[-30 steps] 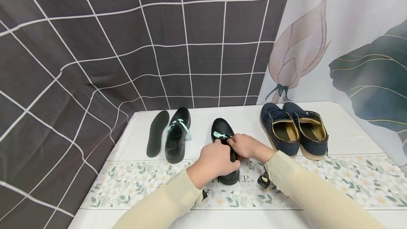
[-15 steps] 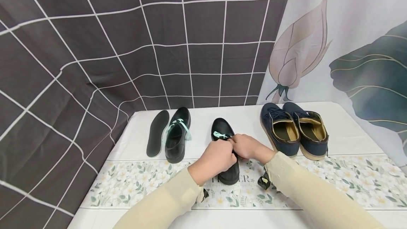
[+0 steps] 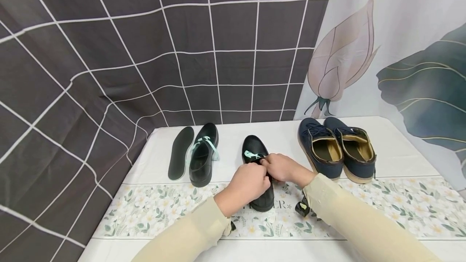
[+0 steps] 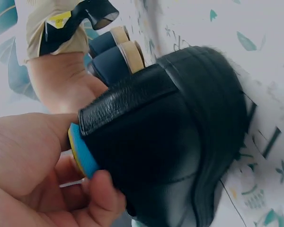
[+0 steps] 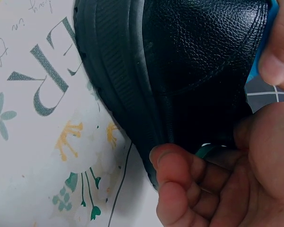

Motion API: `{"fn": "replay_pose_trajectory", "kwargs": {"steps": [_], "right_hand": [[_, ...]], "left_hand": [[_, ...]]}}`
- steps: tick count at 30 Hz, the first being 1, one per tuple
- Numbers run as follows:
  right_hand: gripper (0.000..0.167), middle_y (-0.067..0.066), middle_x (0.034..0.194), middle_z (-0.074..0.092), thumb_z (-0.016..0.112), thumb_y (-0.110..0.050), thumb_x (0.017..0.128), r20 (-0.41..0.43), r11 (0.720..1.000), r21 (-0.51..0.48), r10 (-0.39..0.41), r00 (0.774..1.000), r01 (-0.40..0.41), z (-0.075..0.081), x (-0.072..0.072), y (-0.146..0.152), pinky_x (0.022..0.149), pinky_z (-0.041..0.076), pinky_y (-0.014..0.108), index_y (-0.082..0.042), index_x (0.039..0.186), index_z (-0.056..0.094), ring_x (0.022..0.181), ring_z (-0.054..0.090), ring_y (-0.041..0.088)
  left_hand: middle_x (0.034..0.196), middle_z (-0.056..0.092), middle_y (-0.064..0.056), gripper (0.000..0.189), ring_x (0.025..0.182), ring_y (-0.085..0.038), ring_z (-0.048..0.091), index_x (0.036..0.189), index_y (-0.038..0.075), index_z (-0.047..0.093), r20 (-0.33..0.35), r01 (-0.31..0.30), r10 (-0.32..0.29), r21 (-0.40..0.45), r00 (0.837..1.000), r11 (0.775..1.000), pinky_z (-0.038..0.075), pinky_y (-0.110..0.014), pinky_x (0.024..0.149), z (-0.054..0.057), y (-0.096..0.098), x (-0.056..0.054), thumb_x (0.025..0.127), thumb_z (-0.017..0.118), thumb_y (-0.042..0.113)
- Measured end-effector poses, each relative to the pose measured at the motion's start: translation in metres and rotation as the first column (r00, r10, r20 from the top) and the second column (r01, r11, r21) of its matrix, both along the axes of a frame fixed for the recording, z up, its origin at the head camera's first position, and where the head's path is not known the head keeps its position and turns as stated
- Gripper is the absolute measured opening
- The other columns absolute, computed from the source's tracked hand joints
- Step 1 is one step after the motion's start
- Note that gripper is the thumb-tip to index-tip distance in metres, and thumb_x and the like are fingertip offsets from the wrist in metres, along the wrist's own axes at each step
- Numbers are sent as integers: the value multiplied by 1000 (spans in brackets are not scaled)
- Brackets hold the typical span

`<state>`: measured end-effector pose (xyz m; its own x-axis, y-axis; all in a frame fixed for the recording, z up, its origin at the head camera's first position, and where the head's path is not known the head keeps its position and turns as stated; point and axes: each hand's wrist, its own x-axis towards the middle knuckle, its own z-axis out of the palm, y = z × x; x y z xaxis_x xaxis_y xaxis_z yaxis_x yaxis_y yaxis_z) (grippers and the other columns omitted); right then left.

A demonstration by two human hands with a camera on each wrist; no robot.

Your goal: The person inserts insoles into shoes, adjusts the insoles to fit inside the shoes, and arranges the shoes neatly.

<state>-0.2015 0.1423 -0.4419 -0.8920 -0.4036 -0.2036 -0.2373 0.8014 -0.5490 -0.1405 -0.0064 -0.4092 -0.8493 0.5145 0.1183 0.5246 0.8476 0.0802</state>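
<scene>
A black leather shoe (image 3: 263, 202) with mint-green laces (image 3: 252, 155) stands on the table, toe pointing away. My left hand (image 3: 249, 182) is over its opening. The left wrist view shows that hand's thumb and fingers pinching a blue, yellow-edged insole (image 4: 85, 153), which sits partly inside the shoe; the part deeper in is hidden. On the shoe's right side, my right hand (image 3: 282, 167) grips the upper near the laces. In the right wrist view its curled fingers (image 5: 173, 165) lie against the outside, while the thumb tip is hidden at the opening.
To the left lie a dark insole (image 3: 181, 153) and a second black shoe (image 3: 201, 169) with mint laces. A pair of navy shoes (image 3: 329, 169) stands at the right. Behind the table (image 3: 233, 252) hangs a dark grid-patterned cloth (image 3: 233, 68).
My left hand's thumb, stretched out toward the heel a second ago, has drawn in toward the fingers. My right hand stays nearly still, and the shoe has not visibly moved.
</scene>
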Motion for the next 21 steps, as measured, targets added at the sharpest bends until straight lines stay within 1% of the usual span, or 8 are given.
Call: {"fn": "replay_pose_trajectory", "kwargs": {"steps": [3, 6, 9, 12, 14, 16, 19, 21], "right_hand": [[51, -2, 49, 49, 33, -30, 108, -32, 999, 35, -7, 999, 8, 0, 0, 0, 53, 43, 31, -16, 66, 59, 44, 49, 15], [50, -1, 53, 51, 33, -30, 108, -47, 999, 47, -10, 999, 12, 0, 1, -1, 53, 42, 32, -16, 67, 58, 47, 51, 16], [50, 1, 52, 53, 34, -32, 108, -27, 999, 46, -23, 999, 24, 0, 1, -2, 52, 43, 32, -15, 69, 59, 44, 51, 16], [49, 1, 51, 54, 34, -33, 108, -15, 998, 51, -41, 999, 42, 0, 1, -2, 51, 44, 32, -15, 71, 60, 42, 51, 16], [48, 2, 54, 55, 34, -33, 108, -20, 997, 62, -49, 999, 50, 1, 0, -1, 52, 44, 32, -15, 71, 60, 44, 52, 16], [48, 2, 57, 56, 34, -33, 108, -30, 996, 74, -46, 998, 48, 1, 0, -1, 54, 43, 32, -15, 71, 59, 48, 53, 17], [48, 3, 60, 56, 34, -32, 108, -35, 996, 80, -40, 999, 43, 1, 1, -1, 55, 43, 32, -15, 72, 59, 51, 53, 17], [48, 3, 60, 56, 33, -32, 108, -28, 996, 79, -42, 999, 44, 1, 1, -2, 54, 43, 32, -15, 72, 59, 50, 53, 17]], "left_hand": [[61, 56, 7, 43, 61, -11, 57, 54, 23, 52, -6, -4, 4, 27, 1000, 1000, 45, -27, 54, -4, -4, 1, 93, 64, 36], [66, 56, 9, 45, 61, -8, 53, 55, 26, 57, 14, 9, -9, 39, 1000, 999, 41, -25, 52, -4, -10, 3, 95, 62, 47], [75, 59, 9, 37, 70, -10, 54, 66, 28, 69, 50, 30, -32, 48, 998, 998, 45, -26, 61, 0, -19, 7, 96, 59, 46], [86, 60, 7, 29, 79, -13, 52, 81, 26, 77, 88, 54, -59, 57, 994, 997, 47, -30, 73, 5, -28, 11, 98, 57, 39], [89, 59, 7, 29, 80, -14, 47, 85, 25, 79, 93, 77, -82, 57, 992, 995, 45, -32, 75, 6, -33, 13, 99, 55, 35], [94, 59, 8, 30, 81, -12, 45, 94, 25, 80, 113, 102, -109, 64, 988, 993, 43, -30, 76, 5, -38, 14, 100, 53, 36], [101, 61, 9, 32, 83, -11, 46, 108, 26, 79, 115, 162, -166, 46, 979, 986, 42, -29, 76, 1, -42, 14, 101, 53, 43], [108, 63, 9, 39, 87, -10, 46, 120, 26, 75, 128, 194, -196, 30, 972, 981, 41, -28, 78, -2, -45, 13, 100, 53, 50]]}}
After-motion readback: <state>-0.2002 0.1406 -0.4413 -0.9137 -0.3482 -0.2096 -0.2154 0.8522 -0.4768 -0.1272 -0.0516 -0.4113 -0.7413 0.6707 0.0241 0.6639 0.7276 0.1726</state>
